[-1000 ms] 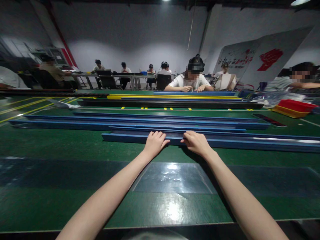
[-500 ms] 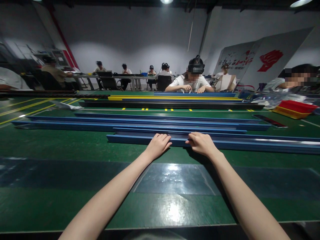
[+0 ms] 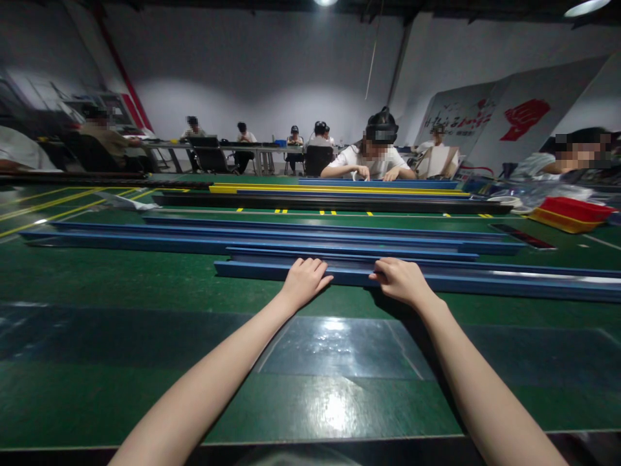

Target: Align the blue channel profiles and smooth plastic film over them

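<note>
Blue channel [image 3: 349, 277], long and trough-shaped, lies before you on a green table [image 3: 121, 285], its left end in view and its right end out of sight. Your left hand [image 3: 306, 281] drapes its fingers over the channel's near wall, thumb beside the outer face; your right hand [image 3: 405, 279], farther along that wall, curls its fingers inward. Whether either hand clamps the wall or only rests there cannot be told, nor whether the right hand pinches anything. Behind the channel lie more blue lengths [image 3: 145, 243]; on your side of it, a clear sheet [image 3: 334, 349]; well beyond it, a bent-over co-worker [image 3: 373, 158]. Long and slim-walled, the channel is probably stiff and fairly light, its smooth faces apt to slide, its ends likely to swing if lifted at one spot. The near wall, taken with hands spread wider, looks your steadiest hold.
</note>
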Tool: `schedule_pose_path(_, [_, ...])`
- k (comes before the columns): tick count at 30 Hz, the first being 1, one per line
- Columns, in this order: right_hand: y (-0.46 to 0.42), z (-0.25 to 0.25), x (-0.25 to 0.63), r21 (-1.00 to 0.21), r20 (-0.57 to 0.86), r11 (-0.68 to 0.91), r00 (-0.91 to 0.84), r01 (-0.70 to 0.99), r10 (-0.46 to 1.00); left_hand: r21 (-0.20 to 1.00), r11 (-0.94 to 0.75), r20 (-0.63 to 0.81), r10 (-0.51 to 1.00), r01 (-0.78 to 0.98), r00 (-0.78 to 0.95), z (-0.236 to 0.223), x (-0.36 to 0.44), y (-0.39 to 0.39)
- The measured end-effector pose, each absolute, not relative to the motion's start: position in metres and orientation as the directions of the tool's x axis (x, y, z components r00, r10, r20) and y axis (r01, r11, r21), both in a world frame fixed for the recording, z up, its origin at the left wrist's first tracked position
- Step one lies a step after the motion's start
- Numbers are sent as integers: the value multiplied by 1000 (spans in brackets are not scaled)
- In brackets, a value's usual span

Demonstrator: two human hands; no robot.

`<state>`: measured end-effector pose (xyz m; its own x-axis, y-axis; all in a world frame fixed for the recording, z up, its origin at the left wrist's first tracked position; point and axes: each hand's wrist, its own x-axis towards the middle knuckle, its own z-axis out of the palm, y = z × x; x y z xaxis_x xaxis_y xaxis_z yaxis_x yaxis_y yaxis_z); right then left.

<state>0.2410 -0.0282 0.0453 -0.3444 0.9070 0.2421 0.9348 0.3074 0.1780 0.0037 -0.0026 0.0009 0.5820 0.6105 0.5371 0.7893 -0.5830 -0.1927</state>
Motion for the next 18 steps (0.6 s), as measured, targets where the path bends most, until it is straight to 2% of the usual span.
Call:
schedule_pose_path(6, [-30,42,239,197,245,348,-390,916,888,-183,-583,538,615,792,577,1,4,-3])
schedule_pose_path(18, [-30,36,223,155,240,437,-463,886,854,-161,-579,534,630,799,564,2,6,-5])
